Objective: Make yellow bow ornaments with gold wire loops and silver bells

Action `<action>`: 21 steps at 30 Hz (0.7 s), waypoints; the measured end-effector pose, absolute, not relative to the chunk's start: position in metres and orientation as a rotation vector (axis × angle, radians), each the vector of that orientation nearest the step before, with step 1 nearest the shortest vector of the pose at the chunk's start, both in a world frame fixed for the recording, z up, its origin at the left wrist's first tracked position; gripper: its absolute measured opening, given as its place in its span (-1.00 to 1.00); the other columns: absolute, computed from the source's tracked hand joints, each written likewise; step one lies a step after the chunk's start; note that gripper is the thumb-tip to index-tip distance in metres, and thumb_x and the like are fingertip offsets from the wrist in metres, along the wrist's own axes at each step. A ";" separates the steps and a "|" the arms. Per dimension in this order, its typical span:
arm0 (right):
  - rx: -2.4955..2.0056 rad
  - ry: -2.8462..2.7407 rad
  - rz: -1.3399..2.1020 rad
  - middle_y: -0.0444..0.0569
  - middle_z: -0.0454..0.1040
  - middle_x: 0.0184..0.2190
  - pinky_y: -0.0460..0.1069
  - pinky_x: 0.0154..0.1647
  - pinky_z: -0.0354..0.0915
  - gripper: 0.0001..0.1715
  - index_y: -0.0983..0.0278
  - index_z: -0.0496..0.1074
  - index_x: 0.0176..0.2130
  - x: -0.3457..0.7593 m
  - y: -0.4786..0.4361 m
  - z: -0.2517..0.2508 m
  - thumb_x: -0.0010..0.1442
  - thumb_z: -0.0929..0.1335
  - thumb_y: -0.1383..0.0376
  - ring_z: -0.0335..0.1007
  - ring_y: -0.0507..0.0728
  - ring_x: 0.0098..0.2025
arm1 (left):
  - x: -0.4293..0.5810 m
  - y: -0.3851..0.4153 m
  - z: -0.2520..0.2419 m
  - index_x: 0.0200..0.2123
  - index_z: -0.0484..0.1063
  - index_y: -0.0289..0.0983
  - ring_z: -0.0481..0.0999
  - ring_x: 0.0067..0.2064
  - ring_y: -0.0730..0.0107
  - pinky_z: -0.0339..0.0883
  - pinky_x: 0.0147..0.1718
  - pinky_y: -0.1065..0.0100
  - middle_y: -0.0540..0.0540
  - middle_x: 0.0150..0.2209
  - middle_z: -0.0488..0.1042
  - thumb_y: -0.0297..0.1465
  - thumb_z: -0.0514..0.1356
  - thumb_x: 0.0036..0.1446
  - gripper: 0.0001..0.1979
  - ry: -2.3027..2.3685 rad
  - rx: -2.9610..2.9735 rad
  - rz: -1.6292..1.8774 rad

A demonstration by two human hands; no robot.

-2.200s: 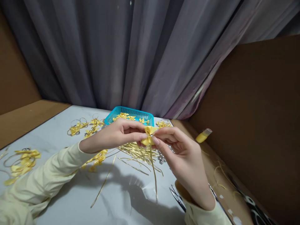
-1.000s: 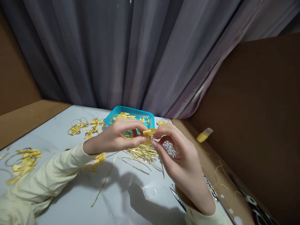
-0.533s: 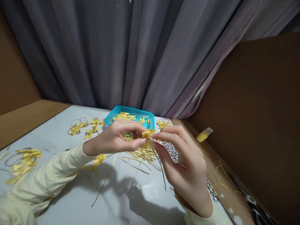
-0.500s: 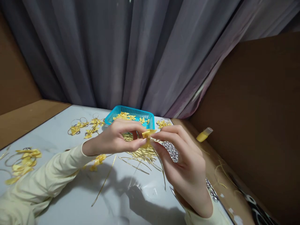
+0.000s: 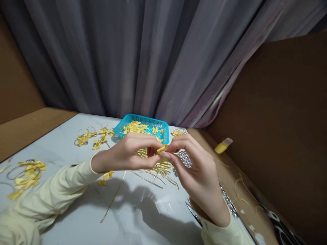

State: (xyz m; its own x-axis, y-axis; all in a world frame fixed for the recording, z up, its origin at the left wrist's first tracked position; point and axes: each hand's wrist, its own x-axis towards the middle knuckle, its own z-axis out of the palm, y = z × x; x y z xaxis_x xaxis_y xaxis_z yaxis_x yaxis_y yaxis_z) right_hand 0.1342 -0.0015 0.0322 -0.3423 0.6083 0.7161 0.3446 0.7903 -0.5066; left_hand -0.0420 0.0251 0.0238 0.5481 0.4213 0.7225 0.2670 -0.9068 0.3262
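Note:
Between my two hands, a small yellow ribbon bow [image 5: 161, 149] is pinched above the white table. My left hand [image 5: 135, 149] grips its left side with thumb and forefinger. On the other side, my right hand [image 5: 194, 166] has thumb and fingertips closed on it, partly covering it. Under the hands lies a pile of gold wire ties [image 5: 163, 170], with silver beads [image 5: 184, 158] heaped to its right. A blue basket [image 5: 167, 127] of yellow ribbon bows [image 5: 135, 127] stands just behind.
Yellow bows with rings and beads [image 5: 28, 177] lie at the left, more [image 5: 97, 136] beside the basket. Scissors [image 5: 278, 224] rest at the lower right, and a pointed metal tool [image 5: 193, 211] is near my right wrist. A yellow bottle [image 5: 223, 145] is at the right.
My right hand has shifted slightly left, its fingers drawing closer to my left fingertips. The bow has turned and now shows less of its surface between the fingers.

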 end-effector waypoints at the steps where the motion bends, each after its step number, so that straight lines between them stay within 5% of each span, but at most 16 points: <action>1: -0.714 -1.959 0.370 -0.09 0.36 -0.43 -0.05 -0.31 0.24 -0.89 0.32 0.35 -0.41 0.135 0.000 0.032 0.13 0.34 0.48 0.29 0.02 -0.33 | -0.042 0.025 0.024 -0.43 0.40 -0.33 0.40 -0.51 0.49 0.28 -0.53 0.47 -0.05 -0.55 0.46 -0.49 0.11 0.11 -0.90 0.584 2.607 1.272; 8: -0.662 -1.893 0.727 -0.14 0.35 -0.43 -0.02 -0.29 0.23 -0.89 0.26 0.36 -0.43 0.140 0.010 0.025 0.13 0.36 0.40 0.29 0.02 -0.34 | -0.046 0.031 0.021 -0.46 0.41 -0.34 0.37 -0.53 0.51 0.27 -0.53 0.49 -0.01 -0.56 0.44 -0.50 0.15 0.06 -0.93 0.692 2.503 1.373; 21: -0.685 -2.046 0.874 -0.14 0.35 -0.46 -0.02 -0.26 0.24 -0.86 0.27 0.35 -0.46 0.147 0.007 0.026 0.13 0.37 0.37 0.29 0.02 -0.35 | -0.066 0.054 0.011 -0.39 0.44 -0.36 0.39 -0.47 0.52 0.29 -0.52 0.52 -0.01 -0.50 0.44 -0.34 0.18 0.09 -0.82 0.964 2.104 1.286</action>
State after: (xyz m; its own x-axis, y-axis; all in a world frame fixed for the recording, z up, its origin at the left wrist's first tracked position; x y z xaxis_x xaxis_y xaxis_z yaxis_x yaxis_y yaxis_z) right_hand 0.1473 0.0071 0.0256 -0.5409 0.7092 0.4521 0.1636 0.6160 -0.7706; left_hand -0.0658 0.0541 0.0108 0.3070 0.7742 0.5535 0.3134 -0.6314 0.7093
